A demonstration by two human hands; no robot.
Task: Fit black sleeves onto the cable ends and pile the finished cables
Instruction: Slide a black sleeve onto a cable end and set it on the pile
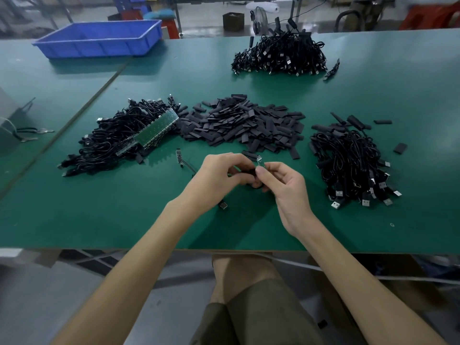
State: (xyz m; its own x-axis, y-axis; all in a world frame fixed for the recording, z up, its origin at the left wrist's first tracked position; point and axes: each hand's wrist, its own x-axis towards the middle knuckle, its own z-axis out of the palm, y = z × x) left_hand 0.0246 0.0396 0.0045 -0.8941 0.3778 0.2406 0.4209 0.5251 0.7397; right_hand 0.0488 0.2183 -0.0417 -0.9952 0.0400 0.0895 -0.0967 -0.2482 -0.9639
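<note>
Right hand (pixel 276 185) pinches the cable end (pixel 259 160) upright, left hand (pixel 219 173) clamped on its cable (pixel 246 171), seemingly steadying it for sleeving.

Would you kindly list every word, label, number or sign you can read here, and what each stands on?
None can be read in this view.
Green circuit strips on the left cable pile: pale markings, too small to read.
Small board pinched by the right hand: too small to read.
USB plugs at the right pile: blurred, nothing legible.
Blue bin: no label shows.
</note>
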